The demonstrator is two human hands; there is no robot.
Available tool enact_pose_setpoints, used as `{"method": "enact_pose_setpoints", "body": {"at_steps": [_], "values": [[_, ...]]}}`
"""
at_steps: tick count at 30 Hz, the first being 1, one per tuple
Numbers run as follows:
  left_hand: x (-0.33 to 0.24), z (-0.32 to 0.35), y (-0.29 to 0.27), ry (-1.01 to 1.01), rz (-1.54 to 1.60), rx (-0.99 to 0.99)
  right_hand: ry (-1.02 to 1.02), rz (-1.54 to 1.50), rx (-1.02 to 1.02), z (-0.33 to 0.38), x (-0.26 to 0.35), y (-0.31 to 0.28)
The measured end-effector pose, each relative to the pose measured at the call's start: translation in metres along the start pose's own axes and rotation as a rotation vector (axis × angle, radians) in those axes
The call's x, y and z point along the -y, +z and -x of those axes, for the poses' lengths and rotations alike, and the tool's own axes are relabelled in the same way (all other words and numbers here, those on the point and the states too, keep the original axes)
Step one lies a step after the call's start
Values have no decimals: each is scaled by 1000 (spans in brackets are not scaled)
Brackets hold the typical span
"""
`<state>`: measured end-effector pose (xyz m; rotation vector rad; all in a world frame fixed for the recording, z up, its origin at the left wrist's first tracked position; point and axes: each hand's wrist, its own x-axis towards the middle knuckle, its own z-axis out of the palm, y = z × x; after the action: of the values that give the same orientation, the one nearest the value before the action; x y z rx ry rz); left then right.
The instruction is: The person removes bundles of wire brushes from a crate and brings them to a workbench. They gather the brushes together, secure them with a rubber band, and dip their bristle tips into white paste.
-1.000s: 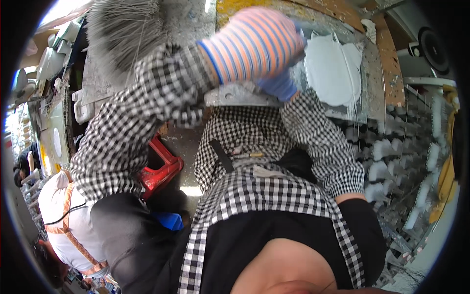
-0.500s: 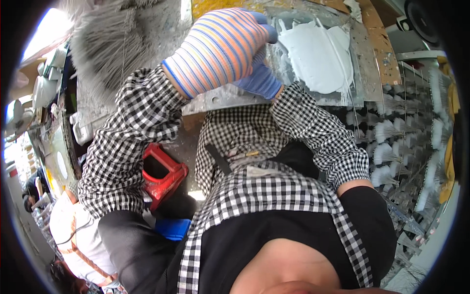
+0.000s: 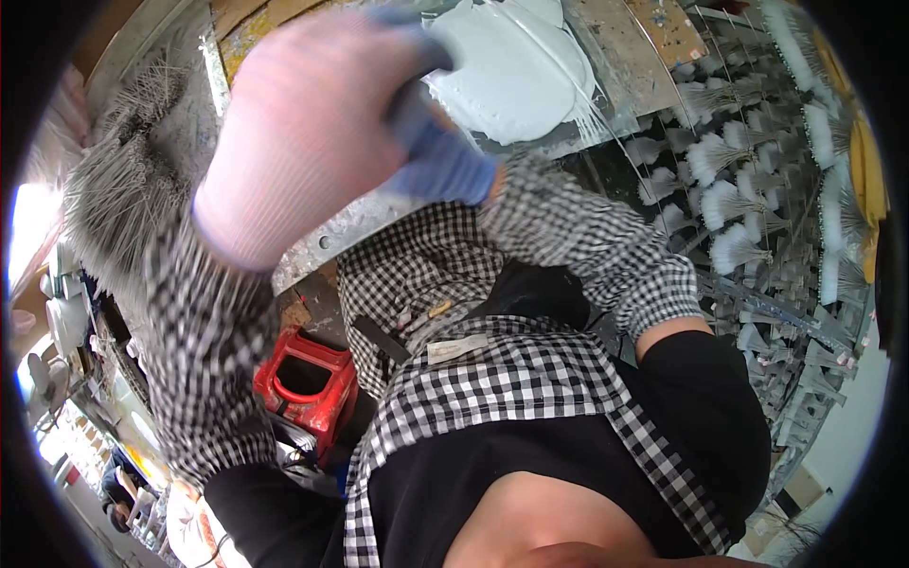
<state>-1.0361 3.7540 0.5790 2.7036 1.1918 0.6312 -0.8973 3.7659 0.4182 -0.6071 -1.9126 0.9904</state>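
Observation:
My left hand (image 3: 303, 133), in a pink glove striped with blue, is raised over the near edge of the workbench (image 3: 305, 248) and smeared by motion. Its blue-tipped fingers curl inward; anything inside them is hidden. Close against it, partly behind, is my right hand (image 3: 440, 166) in a blue glove, its fingers mostly covered. Just beyond the hands, white paste (image 3: 511, 71) lies spread thickly on a flat plate. To the left, a large heap of thin grey bristle-like strands (image 3: 118, 199) rests on the bench.
Racks of white-tipped bristle bunches (image 3: 729, 204) stand close on the right. A red plastic stool (image 3: 317, 398) is below the bench, left of my checked apron (image 3: 511, 383). Brown boards (image 3: 668, 28) lie at the far side. Another person (image 3: 118, 488) is at the lower left.
My view has swung, so the bench and paste appear farther left and higher. Both hands have shifted left in view; the left looks larger and blurred. They remain close together.

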Motion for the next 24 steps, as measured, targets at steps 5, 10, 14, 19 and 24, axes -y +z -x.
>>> {"method": "enact_pose_setpoints", "body": {"at_steps": [5, 10, 14, 19, 24], "values": [[5, -98, 22, 324, -33, 34, 394, 652, 94, 7, -28, -97], [-17, -140, 35, 271, -226, 267, 187, 512, -347, 34, -64, -129], [-8, -140, 48, 194, -194, 273, -95, 941, -330, 35, -76, -130], [1, -148, 81, 306, -330, 187, -295, 1395, -100, 49, -104, -137], [-11, -130, 76, 337, -234, 71, -63, 697, -351, 42, -92, -128]]}}
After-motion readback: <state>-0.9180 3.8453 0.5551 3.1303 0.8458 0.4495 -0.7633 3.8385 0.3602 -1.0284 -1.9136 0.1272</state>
